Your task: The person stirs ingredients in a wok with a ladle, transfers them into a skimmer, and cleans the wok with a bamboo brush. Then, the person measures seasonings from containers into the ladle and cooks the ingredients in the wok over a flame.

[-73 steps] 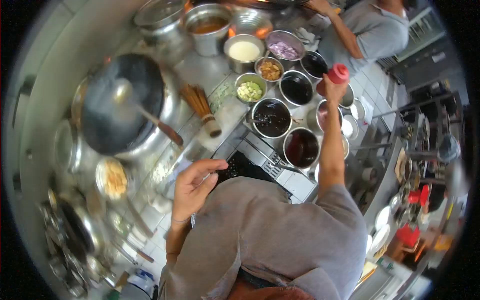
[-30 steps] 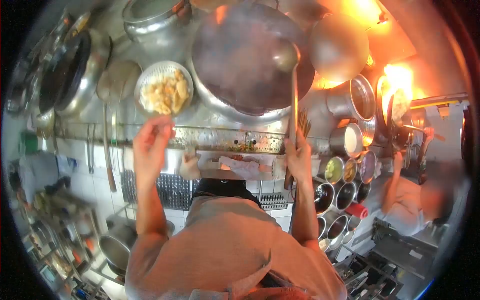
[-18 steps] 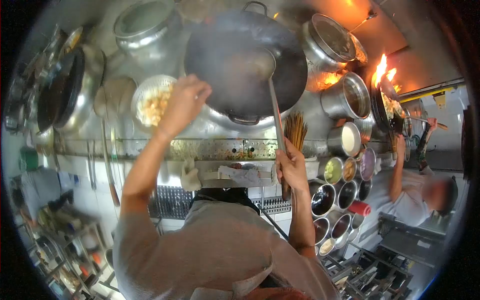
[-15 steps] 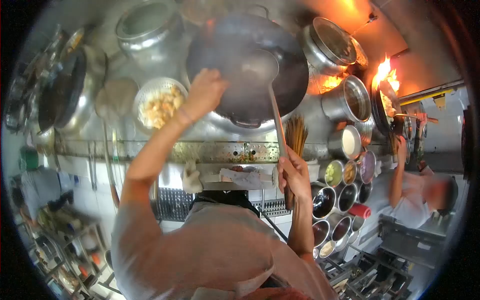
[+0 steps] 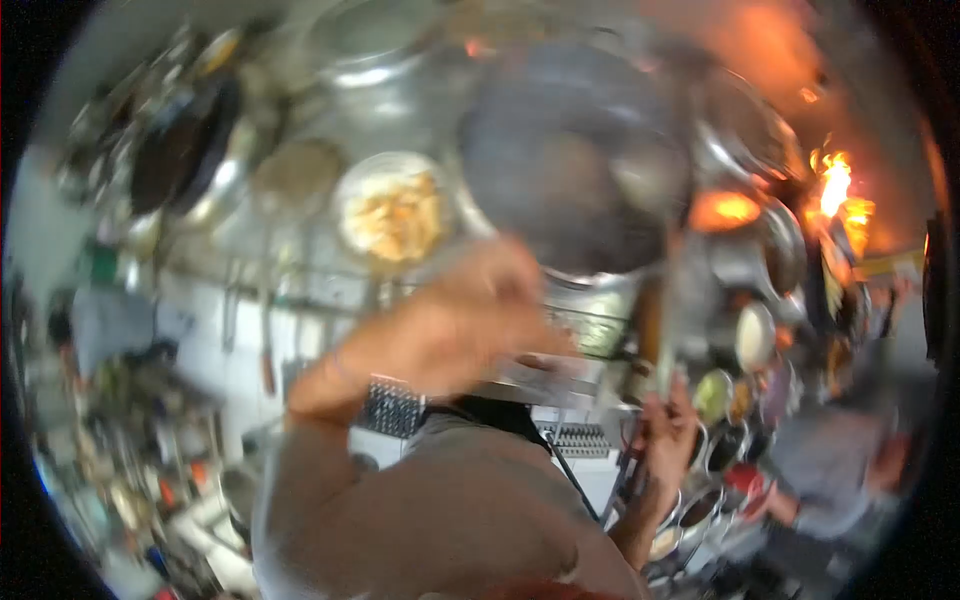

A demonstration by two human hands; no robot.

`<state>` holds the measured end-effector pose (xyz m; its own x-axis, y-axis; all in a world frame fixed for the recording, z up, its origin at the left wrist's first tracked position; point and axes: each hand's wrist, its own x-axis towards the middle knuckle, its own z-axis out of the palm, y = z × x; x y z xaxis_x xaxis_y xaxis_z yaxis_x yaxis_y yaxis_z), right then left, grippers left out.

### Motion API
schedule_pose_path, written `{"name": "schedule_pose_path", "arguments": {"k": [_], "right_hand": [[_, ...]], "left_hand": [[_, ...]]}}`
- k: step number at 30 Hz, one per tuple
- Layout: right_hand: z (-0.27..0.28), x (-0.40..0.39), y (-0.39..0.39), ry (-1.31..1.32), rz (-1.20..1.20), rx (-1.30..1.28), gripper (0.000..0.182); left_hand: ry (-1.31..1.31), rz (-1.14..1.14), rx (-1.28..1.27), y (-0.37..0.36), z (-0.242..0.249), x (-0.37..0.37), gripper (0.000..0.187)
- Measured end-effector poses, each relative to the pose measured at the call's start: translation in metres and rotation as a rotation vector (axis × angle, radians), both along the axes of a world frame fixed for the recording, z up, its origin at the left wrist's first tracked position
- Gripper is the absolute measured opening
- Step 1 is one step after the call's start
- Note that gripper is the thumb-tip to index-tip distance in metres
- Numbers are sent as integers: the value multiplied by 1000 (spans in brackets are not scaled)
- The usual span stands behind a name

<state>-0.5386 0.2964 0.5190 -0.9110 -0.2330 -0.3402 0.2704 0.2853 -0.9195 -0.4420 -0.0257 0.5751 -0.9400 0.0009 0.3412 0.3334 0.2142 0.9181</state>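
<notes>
A large dark wok (image 5: 540,130) sits on the stove in front of me, with haze over it. My right hand (image 5: 668,430) is closed around the handle of a long ladle (image 5: 669,330); the ladle's bowl lies over the wok's right side, blurred. My left hand (image 5: 450,330) is in front of the wok, over the stove's front edge, apart from the wok. Motion smears its fingers, so I cannot make out whether it holds anything. To the left of the wok, a perforated bowl (image 5: 350,205) contains pale yellow and orange food pieces (image 5: 400,222).
Flames (image 5: 835,190) rise from a burner at the far right. Several metal pots and sauce containers (image 5: 755,335) stand right of the wok. A co-worker (image 5: 825,465) is at the right, one hand by a red object (image 5: 743,478). A broad-headed tool (image 5: 298,175) leans at the left.
My left hand has come back from above the wok toward my body. My right hand appears lower, still with the ladle. The view has shifted, and the co-worker's arm has come down.
</notes>
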Motion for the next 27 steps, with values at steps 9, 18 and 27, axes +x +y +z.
{"name": "schedule_pose_path", "arguments": {"k": [9,18,27], "right_hand": [[-37,-52,-20,57,207,36,49],[-61,-70,-49,221,400,44,49],[-3,-28,-2,-109,455,-137,47]], "left_hand": [[630,-328,582,82,-7,64,20],[226,373,568,110,-14,139,12],[27,1513,842,155,-29,237,25]]}}
